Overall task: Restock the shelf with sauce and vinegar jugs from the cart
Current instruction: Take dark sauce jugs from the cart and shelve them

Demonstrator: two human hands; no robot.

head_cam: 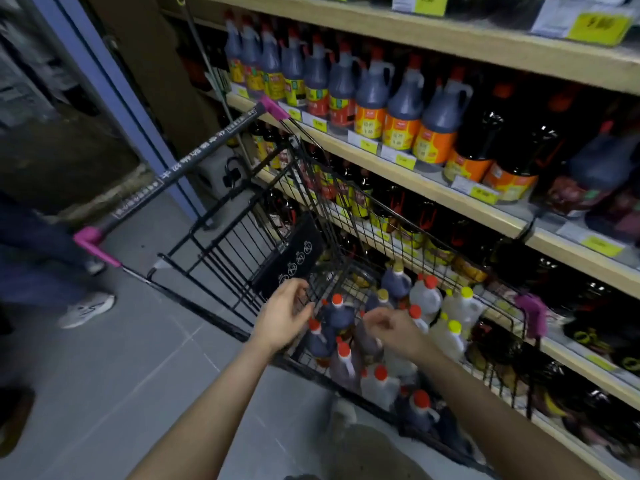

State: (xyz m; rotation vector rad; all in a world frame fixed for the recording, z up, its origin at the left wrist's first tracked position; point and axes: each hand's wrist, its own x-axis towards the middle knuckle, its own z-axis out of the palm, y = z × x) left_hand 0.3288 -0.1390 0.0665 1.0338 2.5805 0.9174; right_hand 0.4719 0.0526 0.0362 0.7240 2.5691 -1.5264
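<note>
Two hands reach into the black wire cart [349,216]. The left hand [285,315] hangs over the cart's near rim with its fingers loosely curled, holding nothing. The right hand [393,329] is lower, among the jugs; motion blur hides its fingers, so I cannot tell whether it grips one. In the cart I count roughly a dozen jugs: about six dark sauce jugs [337,315] with red caps, some pale vinegar jugs [427,296] with red caps, and three or so with yellow caps [455,336]. All stand upright, necks up, packed close together. The shelf [446,188] runs along the right in wooden tiers, the upper row lined with upright dark jugs [405,98] above yellow price tags. The floor [114,362] is grey tile, and a second person's shoe [86,310] shows at left.
</note>
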